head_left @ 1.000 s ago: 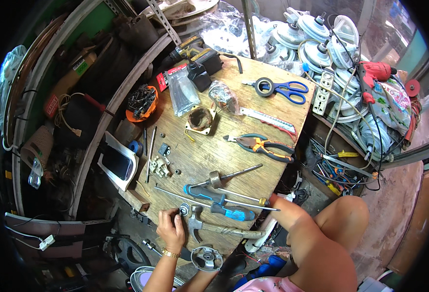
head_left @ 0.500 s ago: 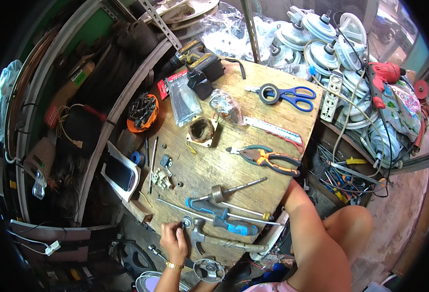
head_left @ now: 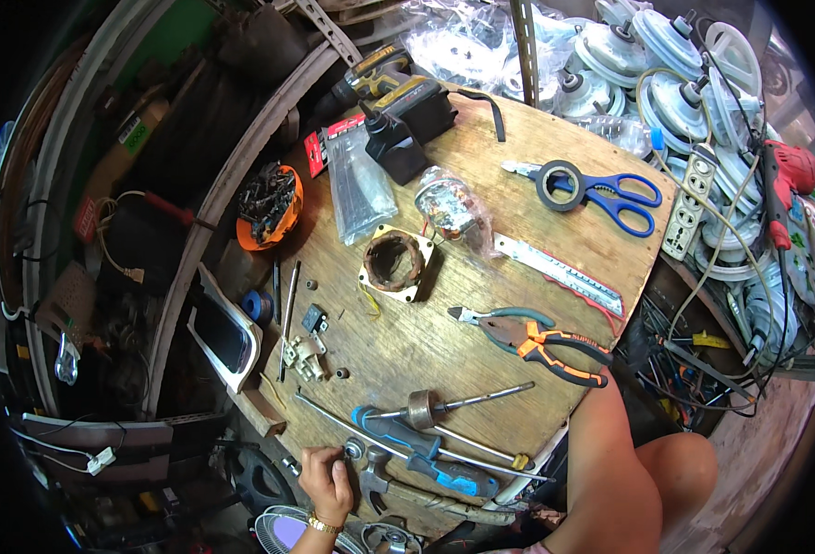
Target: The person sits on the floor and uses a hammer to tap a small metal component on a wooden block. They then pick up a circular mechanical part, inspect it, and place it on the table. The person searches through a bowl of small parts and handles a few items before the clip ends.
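My left hand [head_left: 326, 482], with a gold-coloured watch [head_left: 324, 524] on the wrist, is at the near edge of the wooden table [head_left: 463, 346]. Its fingers are curled closed; what they hold, if anything, is hidden. Right beside the fingertips sits a small round metal part [head_left: 355, 450]. Just right of it lies a hammer [head_left: 374, 475]. A shiny metal rod end [head_left: 291, 464] sticks out left of the hand. A round metal housing [head_left: 389, 536] shows at the lower edge. My right hand is out of view.
Blue-handled screwdrivers [head_left: 463, 475], pliers [head_left: 537, 343], scissors [head_left: 615, 194] and a motor stator [head_left: 396, 261] lie on the table. An orange bowl of small parts [head_left: 269, 210] stands left. A cordless drill [head_left: 393, 88] and a power strip [head_left: 692, 203] are farther back.
The view has shifted, so the tabletop things appear farther right and the housing lower. The left hand stays closed beside the round metal part. The other forearm at the lower edge has left view.
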### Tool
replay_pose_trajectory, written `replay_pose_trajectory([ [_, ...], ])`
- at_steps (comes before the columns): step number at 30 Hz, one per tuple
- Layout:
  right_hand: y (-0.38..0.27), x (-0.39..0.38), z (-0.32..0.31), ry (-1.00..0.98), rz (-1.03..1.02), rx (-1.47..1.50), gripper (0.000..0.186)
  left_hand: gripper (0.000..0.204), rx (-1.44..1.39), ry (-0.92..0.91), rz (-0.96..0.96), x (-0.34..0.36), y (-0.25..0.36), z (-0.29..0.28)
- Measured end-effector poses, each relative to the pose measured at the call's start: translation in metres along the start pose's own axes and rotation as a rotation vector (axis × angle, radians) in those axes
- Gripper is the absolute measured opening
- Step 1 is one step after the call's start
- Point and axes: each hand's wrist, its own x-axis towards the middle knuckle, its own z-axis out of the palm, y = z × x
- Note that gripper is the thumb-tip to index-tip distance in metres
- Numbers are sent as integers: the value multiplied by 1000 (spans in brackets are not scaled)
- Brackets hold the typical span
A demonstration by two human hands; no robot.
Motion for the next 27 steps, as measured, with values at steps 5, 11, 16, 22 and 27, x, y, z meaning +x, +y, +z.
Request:
replay_pose_trajectory([
  [5, 8, -27, 8, 52, -32, 38, 29, 19, 3, 10, -14, 0, -1, 0],
  [11, 28, -103, 17, 115, -90, 95, 28, 15, -8, 17, -13, -1, 1, -3],
  [16, 47, -195, 15, 158, -132, 146, 27, 15, -8, 37, 16, -1, 0, -3],
  [22, 60, -284, 4, 324, -201, 471, 25, 16, -39, 84, 55, -2, -6, 3],
  [27, 41, -386, -60, 368, -46, 401, 40, 16, -2, 115, 42, -10, -13, 3],
])
